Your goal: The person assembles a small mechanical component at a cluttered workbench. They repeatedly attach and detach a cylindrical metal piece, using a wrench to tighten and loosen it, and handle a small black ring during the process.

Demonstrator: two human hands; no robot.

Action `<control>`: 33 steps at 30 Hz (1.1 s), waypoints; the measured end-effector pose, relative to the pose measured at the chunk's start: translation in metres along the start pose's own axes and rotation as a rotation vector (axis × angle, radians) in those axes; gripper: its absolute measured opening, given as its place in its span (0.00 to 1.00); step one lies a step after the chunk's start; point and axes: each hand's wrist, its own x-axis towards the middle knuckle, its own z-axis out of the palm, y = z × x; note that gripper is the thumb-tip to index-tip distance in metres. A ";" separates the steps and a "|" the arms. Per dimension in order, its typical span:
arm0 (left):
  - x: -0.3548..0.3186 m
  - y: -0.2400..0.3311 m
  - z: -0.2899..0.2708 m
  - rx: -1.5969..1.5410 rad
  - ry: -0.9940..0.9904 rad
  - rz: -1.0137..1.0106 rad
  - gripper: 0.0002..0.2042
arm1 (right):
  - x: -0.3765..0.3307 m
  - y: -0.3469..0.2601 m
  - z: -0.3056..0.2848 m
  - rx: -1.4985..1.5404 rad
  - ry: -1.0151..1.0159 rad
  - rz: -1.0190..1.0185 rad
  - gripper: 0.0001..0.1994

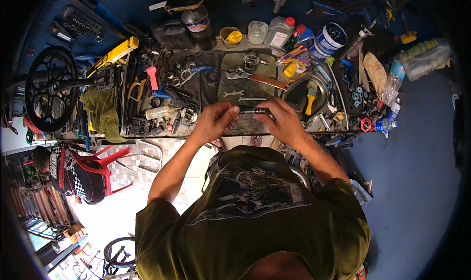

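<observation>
Left hand and right hand both have it now, fingers pinched closed on opposite ends of a short dark rod, held level over the near side of the bench! Just beyond lie two spanners, then a wrench.

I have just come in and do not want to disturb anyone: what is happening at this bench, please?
A person at a cluttered workbench holds a small dark cylindrical part between the left hand and the right hand. It is too small to identify exactly. An adjustable wrench and a small open-ended wrench lie just beyond the hands, untouched.
</observation>
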 end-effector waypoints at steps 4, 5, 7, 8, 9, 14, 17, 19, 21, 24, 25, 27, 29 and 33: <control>0.003 -0.006 0.003 -0.164 -0.004 -0.026 0.08 | 0.004 0.000 -0.003 -0.086 0.048 -0.124 0.12; 0.004 -0.003 0.005 -0.184 0.018 0.018 0.07 | 0.003 -0.002 -0.005 -0.010 -0.019 0.013 0.13; 0.003 0.007 0.010 -0.088 0.092 0.151 0.07 | 0.001 -0.006 -0.011 0.145 -0.153 0.286 0.15; 0.002 0.012 0.012 -0.040 0.127 0.217 0.08 | -0.001 -0.002 -0.010 0.283 -0.166 0.409 0.16; 0.004 0.012 0.012 0.011 0.137 0.275 0.08 | -0.005 0.005 -0.006 0.421 -0.178 0.531 0.18; 0.006 0.011 0.012 0.083 0.170 0.336 0.09 | -0.003 0.004 -0.010 0.465 -0.203 0.586 0.15; 0.003 0.015 0.008 0.022 0.153 0.213 0.08 | 0.000 -0.005 -0.010 0.211 -0.082 0.267 0.12; 0.002 0.020 0.007 0.025 0.142 0.178 0.08 | -0.002 -0.005 -0.009 0.043 0.036 0.069 0.11; 0.002 0.023 0.007 -0.004 0.138 0.129 0.08 | 0.000 -0.001 -0.009 -0.058 0.074 -0.104 0.11; 0.001 0.025 0.009 -0.083 0.146 0.064 0.08 | 0.000 -0.008 -0.009 0.009 0.011 -0.027 0.12; 0.001 0.026 0.010 -0.101 0.154 0.063 0.08 | -0.001 -0.012 -0.009 0.068 -0.030 0.055 0.13; 0.002 0.028 0.012 -0.164 0.171 0.105 0.07 | -0.012 0.000 -0.004 0.460 -0.155 0.337 0.17; 0.002 0.030 0.018 -0.256 0.198 0.184 0.07 | -0.021 0.005 0.002 0.748 -0.224 0.554 0.20; 0.002 0.034 0.029 -0.411 0.257 0.238 0.08 | -0.025 -0.004 0.021 1.108 -0.217 0.682 0.24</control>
